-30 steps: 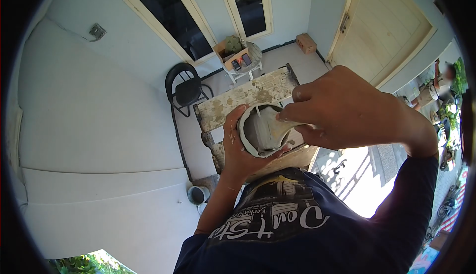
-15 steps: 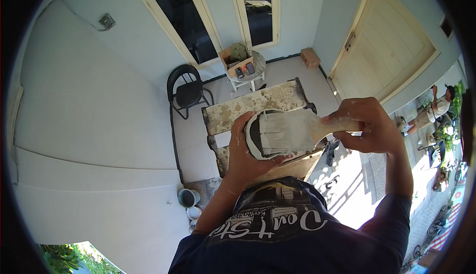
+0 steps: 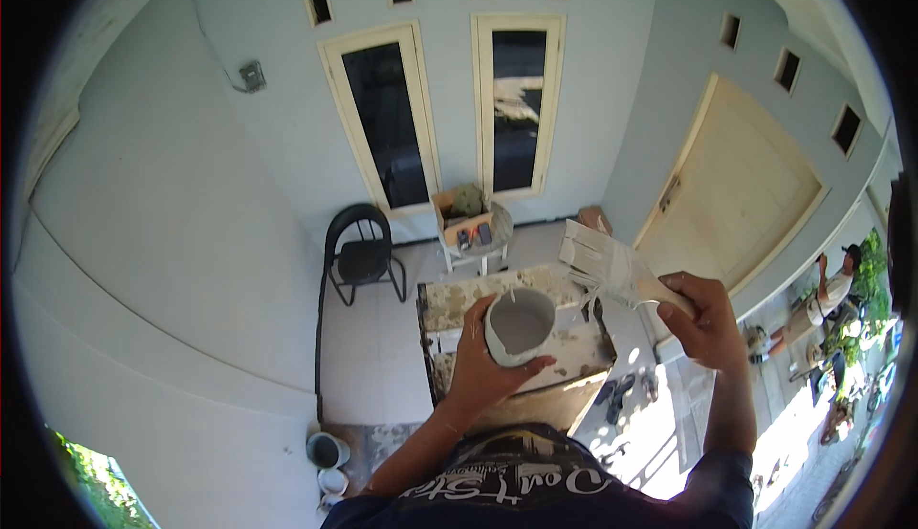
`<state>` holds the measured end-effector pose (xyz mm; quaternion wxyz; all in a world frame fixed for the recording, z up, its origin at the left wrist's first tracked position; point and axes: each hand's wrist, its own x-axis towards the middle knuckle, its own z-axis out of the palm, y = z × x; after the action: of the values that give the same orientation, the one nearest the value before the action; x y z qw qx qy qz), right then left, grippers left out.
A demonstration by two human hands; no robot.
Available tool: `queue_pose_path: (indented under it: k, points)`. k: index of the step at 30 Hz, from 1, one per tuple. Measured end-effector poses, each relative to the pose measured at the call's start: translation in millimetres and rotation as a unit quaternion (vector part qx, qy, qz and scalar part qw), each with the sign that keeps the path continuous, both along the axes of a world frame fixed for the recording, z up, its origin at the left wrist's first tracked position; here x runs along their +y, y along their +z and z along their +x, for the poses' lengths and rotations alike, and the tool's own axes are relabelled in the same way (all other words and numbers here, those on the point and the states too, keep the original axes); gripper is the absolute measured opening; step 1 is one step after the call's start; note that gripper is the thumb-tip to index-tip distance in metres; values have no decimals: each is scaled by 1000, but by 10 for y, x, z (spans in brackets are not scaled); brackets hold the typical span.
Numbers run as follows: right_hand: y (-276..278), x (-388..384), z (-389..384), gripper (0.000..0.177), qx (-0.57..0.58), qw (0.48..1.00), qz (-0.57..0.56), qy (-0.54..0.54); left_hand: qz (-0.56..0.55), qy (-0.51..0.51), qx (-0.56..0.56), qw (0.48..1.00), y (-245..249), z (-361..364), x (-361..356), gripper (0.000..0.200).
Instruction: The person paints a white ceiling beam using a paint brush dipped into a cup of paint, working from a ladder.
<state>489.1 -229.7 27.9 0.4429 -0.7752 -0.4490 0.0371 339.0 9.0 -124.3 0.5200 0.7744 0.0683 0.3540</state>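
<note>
My left hand (image 3: 483,362) is wrapped round a pale paint cup (image 3: 521,326), whose open top faces me and shows greyish-white paint inside. To the right of the cup, my right hand (image 3: 703,319) grips the handle of a wide paintbrush (image 3: 612,266). Its bristles are coated in whitish paint and point up and left, apart from the cup. Drips hang from the bristles' lower edge. Beneath both hands stands a worn wooden table (image 3: 449,307) with patchy, peeling paint.
A black chair (image 3: 363,256) stands behind the table on the left. Near the windows, a small white table (image 3: 499,232) holds an open box (image 3: 449,213). Buckets (image 3: 328,451) stand at lower left. A person (image 3: 832,290) is outside at right, beyond the door (image 3: 732,185).
The paintbrush has come away from the cup's mouth, moving up and right. The cup has moved slightly lower, and my view has tilted up toward the wall.
</note>
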Motion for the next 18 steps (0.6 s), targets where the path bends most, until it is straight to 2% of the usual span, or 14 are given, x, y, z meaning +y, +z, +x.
queue_pose_path:
  k: [2, 4, 6, 10, 11, 12, 13, 14, 16, 18]
  points:
    - [107, 66, -76, 27, -10, 999, 35, -32, 12, 5, -10, 1000, -20, -20, 4, 103]
    - [386, 66, -172, 25, -52, 998, 21, -43, 22, 5, -15, 1000, -8, -24, 4, 103]
    - [599, 76, -266, 24, -89, 990, 5, -109, 18, 9, -9, 1000, 85, -80, -16, 102]
    - [970, 114, -372, 24, -118, 983, 58, -127, -16, -14, -11, 1000, 42, -104, -10, 100]
    - [1086, 141, -393, 24, 17, 993, 100, -59, -5, -15, -9, 1000, 7, -94, 7, 100]
    - [1187, 171, -422, 24, 152, 979, 138, 13, -3, -23, -19, 1000, -14, -94, 13, 100]
    - [1243, 261, -442, 21, 188, 968, 158, 58, 5, -18, -17, 1000, -25, -96, 14, 101]
    - [1312, 334, -496, 21, 177, 969, 161, 55, 13, -13, -14, 1000, -28, -94, 23, 101]
    - [1422, 493, -617, 20, 298, 936, 152, 110, 11, -18, -27, 999, -39, -97, 25, 101]
    - [1496, 686, -733, 21, 314, 929, 160, 110, 8, -19, -44, 999, -63, -85, 29, 101]
